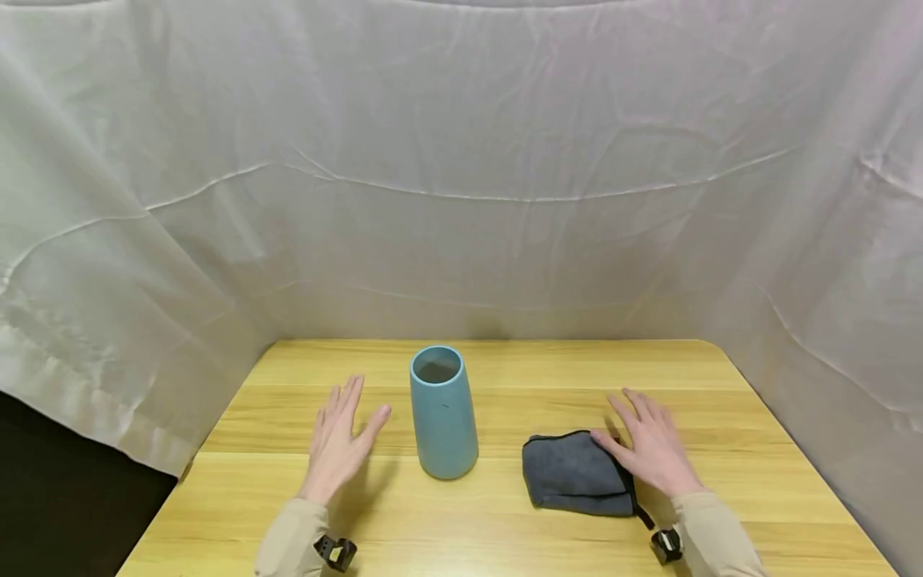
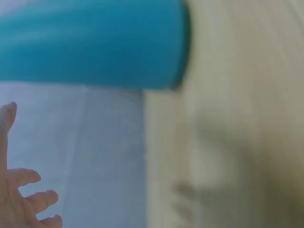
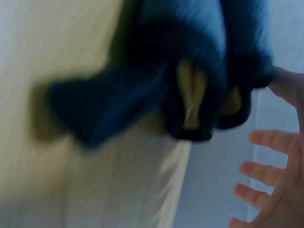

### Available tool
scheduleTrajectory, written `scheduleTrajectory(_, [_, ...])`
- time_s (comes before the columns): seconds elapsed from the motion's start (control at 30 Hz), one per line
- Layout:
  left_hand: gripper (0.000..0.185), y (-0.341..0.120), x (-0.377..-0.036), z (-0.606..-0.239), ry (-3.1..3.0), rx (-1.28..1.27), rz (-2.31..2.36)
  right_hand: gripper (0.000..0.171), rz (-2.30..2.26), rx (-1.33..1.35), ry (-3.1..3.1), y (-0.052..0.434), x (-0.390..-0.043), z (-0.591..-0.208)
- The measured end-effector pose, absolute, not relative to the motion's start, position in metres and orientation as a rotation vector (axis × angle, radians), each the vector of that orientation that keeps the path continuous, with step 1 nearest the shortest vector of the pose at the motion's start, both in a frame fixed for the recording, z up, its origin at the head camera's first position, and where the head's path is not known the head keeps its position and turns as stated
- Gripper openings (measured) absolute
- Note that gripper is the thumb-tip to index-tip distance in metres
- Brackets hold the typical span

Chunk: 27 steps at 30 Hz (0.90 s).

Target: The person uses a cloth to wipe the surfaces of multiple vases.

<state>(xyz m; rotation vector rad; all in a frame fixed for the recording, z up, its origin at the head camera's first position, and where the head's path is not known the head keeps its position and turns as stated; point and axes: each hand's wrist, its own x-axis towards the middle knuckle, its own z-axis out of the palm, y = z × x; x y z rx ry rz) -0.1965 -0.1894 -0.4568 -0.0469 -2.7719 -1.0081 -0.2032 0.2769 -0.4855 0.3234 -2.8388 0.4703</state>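
Observation:
A light-blue tapered vase (image 1: 445, 429) stands upright with its round mouth facing up. Left of it, my left hand (image 1: 337, 450) hovers with fingers spread, apart from the vase. The same vase (image 2: 95, 42) looms large in the left wrist view, beyond the thumb of that hand (image 2: 19, 204). A folded dark-grey cloth (image 1: 577, 474) with black edging lies to the vase's right. My right hand (image 1: 656, 450) is at the cloth's right side, fingers extended, thumb over its upper right edge. In the right wrist view the thumb meets the cloth (image 3: 185, 28); whether it presses is unclear.
Both hands are over a light wooden table (image 1: 490, 545). Pale fabric (image 1: 505, 240) hangs behind it and along both sides. A dark area (image 1: 65, 489) shows beyond the left edge. A black strap end (image 1: 644, 517) sticks out from the cloth's lower right corner.

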Motion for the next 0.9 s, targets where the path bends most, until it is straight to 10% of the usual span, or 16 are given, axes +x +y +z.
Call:
scheduleTrajectory(0.5, [0.067, -0.138, -0.184, -0.406, -2.405, -0.196, -1.556, 0.040, 0.546, 0.740, -2.775, 0.218, -0.188, -0.482])
scheduleTrajectory(0.9, [0.066, -0.119, -0.190, -0.402, -2.258, -0.235, -1.697, 0.054, 0.449, 0.934, -2.889, 0.202, -0.183, -0.472])
